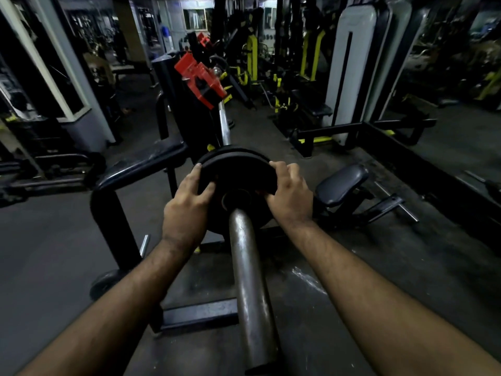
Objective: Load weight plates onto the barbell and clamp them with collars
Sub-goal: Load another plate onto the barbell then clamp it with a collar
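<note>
The black weight plate [235,169] sits on the steel sleeve of the barbell [250,280], far along it and close to the rack, and a second plate edge seems to stand just behind it, though the dark picture does not let me be sure. The left hand [187,207] and the right hand [288,196] are closed on the plate's rim, one on each side, fingers curled over the edge. To do this step well, I think both hands should push evenly so the plate stays square to the sleeve and slides flush inward; no collar is on this end yet.
</note>
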